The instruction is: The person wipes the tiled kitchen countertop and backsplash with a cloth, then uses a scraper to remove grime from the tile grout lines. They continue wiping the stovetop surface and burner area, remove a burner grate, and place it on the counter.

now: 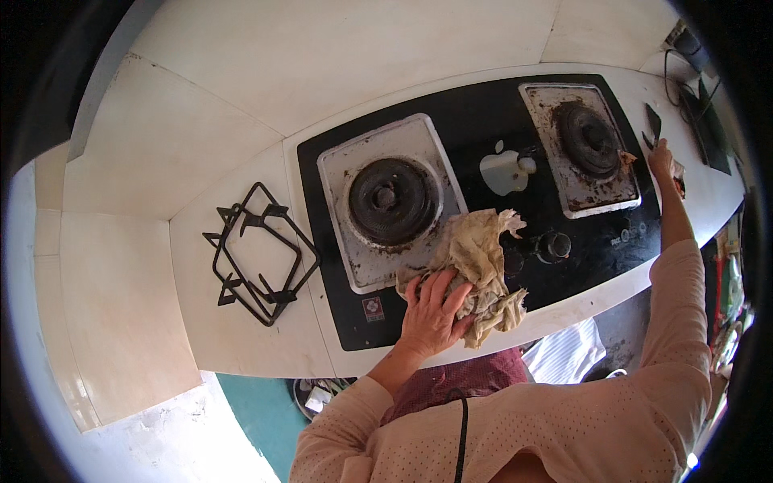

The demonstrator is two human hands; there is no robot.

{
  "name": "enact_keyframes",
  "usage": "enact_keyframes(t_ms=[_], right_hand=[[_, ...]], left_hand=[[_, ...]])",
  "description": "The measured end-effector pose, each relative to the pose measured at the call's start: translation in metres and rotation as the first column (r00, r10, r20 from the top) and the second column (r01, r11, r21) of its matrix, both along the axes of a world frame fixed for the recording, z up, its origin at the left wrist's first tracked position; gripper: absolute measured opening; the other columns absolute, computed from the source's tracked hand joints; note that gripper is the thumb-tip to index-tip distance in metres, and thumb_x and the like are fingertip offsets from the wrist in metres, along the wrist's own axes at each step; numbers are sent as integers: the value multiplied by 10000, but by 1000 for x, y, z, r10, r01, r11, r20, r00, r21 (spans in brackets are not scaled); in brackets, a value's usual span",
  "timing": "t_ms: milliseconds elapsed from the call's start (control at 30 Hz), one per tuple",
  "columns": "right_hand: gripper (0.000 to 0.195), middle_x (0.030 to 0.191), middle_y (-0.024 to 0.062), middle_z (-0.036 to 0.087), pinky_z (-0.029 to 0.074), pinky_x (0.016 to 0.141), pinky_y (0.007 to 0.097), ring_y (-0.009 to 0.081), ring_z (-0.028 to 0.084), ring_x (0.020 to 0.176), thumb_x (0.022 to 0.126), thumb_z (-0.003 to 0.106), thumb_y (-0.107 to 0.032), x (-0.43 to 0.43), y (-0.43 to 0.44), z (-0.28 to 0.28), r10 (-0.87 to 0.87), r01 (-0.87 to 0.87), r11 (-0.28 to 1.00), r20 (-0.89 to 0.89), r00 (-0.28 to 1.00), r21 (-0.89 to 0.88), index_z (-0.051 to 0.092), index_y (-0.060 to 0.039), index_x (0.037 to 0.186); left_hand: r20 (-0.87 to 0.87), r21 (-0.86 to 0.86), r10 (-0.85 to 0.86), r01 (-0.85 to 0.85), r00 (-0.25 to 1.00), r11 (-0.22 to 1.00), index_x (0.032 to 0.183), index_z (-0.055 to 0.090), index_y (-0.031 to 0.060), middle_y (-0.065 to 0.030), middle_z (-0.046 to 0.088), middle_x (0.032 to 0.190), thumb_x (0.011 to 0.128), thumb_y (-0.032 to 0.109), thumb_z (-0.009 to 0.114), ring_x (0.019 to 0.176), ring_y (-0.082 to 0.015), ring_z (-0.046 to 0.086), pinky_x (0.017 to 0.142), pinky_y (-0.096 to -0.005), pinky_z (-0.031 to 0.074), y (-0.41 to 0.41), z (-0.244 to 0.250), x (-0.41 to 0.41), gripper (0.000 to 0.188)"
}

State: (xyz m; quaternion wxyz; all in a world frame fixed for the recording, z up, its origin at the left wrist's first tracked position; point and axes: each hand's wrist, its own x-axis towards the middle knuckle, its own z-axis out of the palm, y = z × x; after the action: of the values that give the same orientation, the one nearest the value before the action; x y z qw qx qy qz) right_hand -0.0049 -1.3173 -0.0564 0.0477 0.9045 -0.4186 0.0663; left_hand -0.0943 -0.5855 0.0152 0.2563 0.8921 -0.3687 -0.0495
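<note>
My left hand (433,314) presses with spread fingers on a worn beige cloth (480,253), bunched over the front right corner of the left burner's metal tray (338,175). Beyond the cooktop's right edge, my right hand (661,158) is closed around something by a small dark blade-like tool (652,124); its grip is partly hidden. The black glass cooktop (471,115) bears a silver apple-shaped emblem between two burners. Brown grime and rust-like spots mark the right burner's tray (570,196), with a brownish scrap (627,159) at its right side. A control knob (553,246) stands near the front.
Two black metal pan supports (259,253) lie overlapped on the white counter (187,265) at the left. At the far right are a dark flat object (703,130) and cables. Tiled wall rises behind the cooktop. Striped fabric (574,353) shows below the front edge.
</note>
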Motion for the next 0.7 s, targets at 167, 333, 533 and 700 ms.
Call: enact_keyframes(t_ms=[167,333,533,700], right_hand=[[339,703,98,572,459,538,402,244,580,630,860,587,-400,15,9,28,-429,99,668,273,861,737,556,-65,890],[219,759,116,545,460,542,307,218,524,668,874,518,-189,-13,61,93,-751,-595,86,444,488,799,550,27,858],[427,1140,137,620,485,637,260,152,583,769,907,512,-168,-110,315,192,-528,-806,-220,628,572,549,493,-36,1313],[498,726,-2,541,420,493,270,95,488,570,881,587,-46,-146,501,195,16,-569,210,579,815,795,479,-75,1366]], left_hand=[[19,7,7,-7,1000,1000,1366,369,212,-130,378,1366,754,347,773,1260,-346,374,1038,-562,212,6,0,0,746],[20,-12,-4,4,1000,1000,1374,360,225,-120,372,1381,765,351,752,1284,-318,364,1047,-540,216,3,-2,0,736],[74,-69,-10,15,997,997,1379,381,177,-133,380,1390,790,337,727,1269,-324,380,1041,-539,227,7,0,1,702],[34,-210,-59,65,998,976,1401,384,166,-144,385,1390,787,339,726,1274,-323,377,1047,-535,221,10,-4,7,724]])
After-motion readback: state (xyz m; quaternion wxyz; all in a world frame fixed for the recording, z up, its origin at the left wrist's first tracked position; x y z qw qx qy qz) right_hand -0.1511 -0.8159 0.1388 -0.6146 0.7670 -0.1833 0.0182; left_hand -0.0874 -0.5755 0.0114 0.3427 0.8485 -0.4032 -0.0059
